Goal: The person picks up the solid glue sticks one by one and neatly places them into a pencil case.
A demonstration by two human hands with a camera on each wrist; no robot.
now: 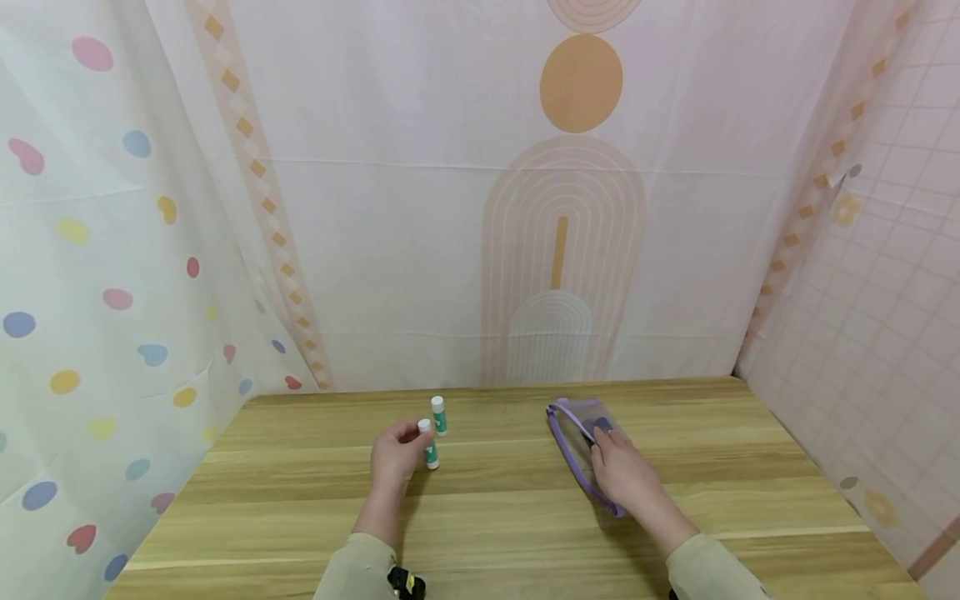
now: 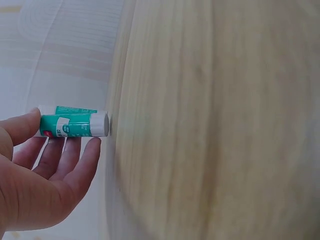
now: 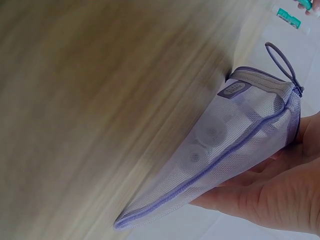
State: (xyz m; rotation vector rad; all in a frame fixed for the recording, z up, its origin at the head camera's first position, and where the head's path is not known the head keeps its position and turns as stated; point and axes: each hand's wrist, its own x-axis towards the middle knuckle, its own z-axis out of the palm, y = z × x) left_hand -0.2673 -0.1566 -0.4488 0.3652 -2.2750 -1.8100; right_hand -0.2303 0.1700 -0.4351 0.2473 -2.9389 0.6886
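Observation:
My left hand (image 1: 396,457) pinches a glue stick (image 1: 431,456) near its white top, thumb on one side and fingers on the other. The glue stick has a green label and stands upright, its lower end close to the table. Just behind it a second, matching glue stick (image 1: 439,418) stands upright. Over at the right, my right hand (image 1: 628,477) grips the side of a mesh zipper pouch (image 3: 235,130) with purple trim. Its mouth faces left, toward the glue sticks. Round shapes show through the mesh, and a dark item (image 1: 600,427) appears by my fingertips.
Both hands work over a wood-grain table (image 1: 487,517). A patterned curtain (image 1: 412,250) hangs along the table's back edge, with more curtains at the left and right. A purple loop (image 3: 281,62) sticks out from the pouch's zipper end.

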